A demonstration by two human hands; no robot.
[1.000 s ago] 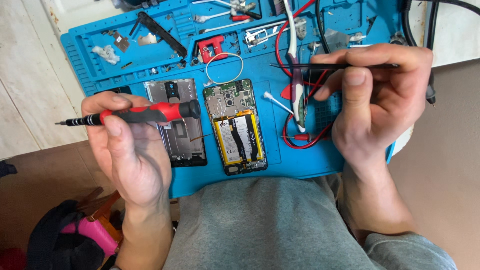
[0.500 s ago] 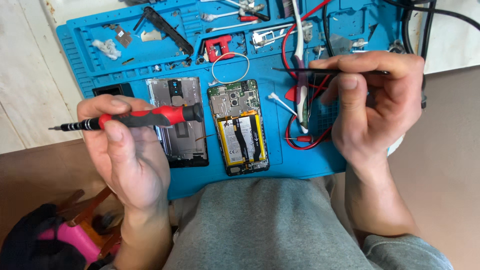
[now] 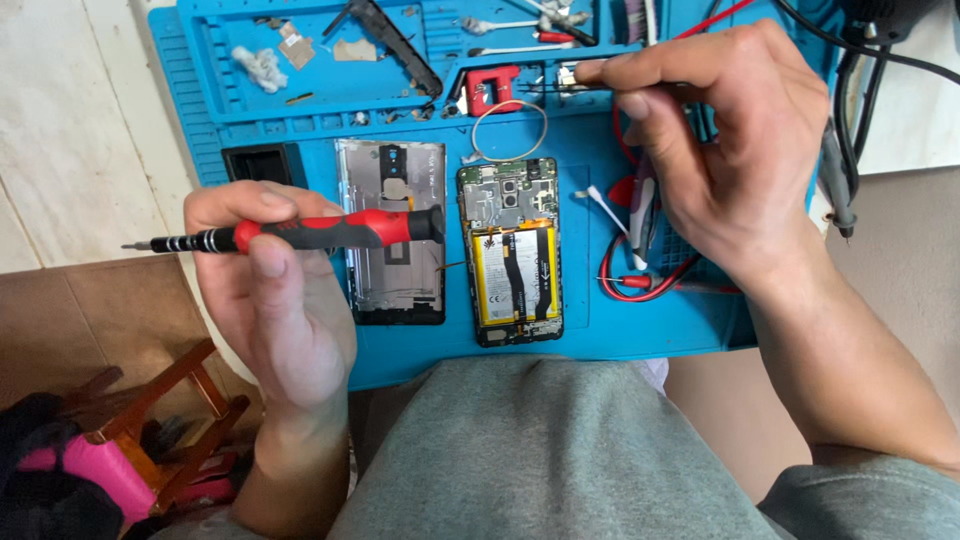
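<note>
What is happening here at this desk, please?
A person sits at a blue work mat with an opened phone on it, its yellow battery showing. The removed back cover lies just to the left of it. The left hand holds a red and black screwdriver sideways above the mat. The right hand pinches thin tweezers over the tray area at the top of the mat.

Blue mat [image 3: 600, 330] covers the pale surface [image 3: 70, 130]. On the mat: an opened phone [image 3: 512, 250] with its yellow battery showing, its back cover [image 3: 393, 235] just beside it on the left, a wire ring [image 3: 509, 128] above, red leads [image 3: 640, 280] to the right. Swabs [image 3: 500, 24] and scraps sit in the top trays.
</note>
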